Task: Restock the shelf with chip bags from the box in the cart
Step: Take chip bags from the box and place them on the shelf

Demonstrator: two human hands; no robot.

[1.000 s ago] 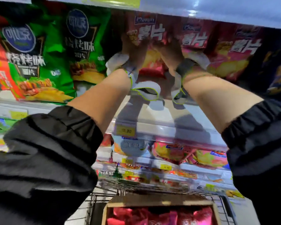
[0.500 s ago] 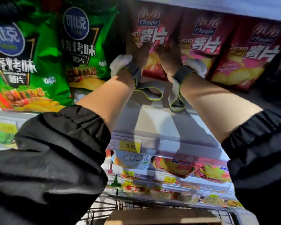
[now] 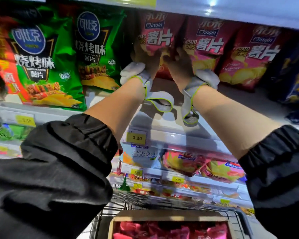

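Observation:
Both my arms reach up to the upper shelf (image 3: 162,135). My left hand (image 3: 143,57) and my right hand (image 3: 179,64) hold the lower part of a red chip bag (image 3: 155,33) that stands upright at the back of the shelf, left of two matching red bags (image 3: 209,40). Grey gloves hang peeled back at both wrists. Below, a cardboard box (image 3: 169,219) with several pink-red chip bags (image 3: 171,230) sits in the wire cart (image 3: 121,202).
Green chip bags (image 3: 95,49) stand to the left of the red ones, dark blue bags (image 3: 297,75) to the right. Yellow price tags (image 3: 136,138) line the shelf edges. Lower shelves hold more snack bags (image 3: 185,163). The shelf above (image 3: 231,9) hangs close over the bags.
My hands stay on the same red bag, which now stands more upright and further back. The view has tilted, showing the box in the cart again.

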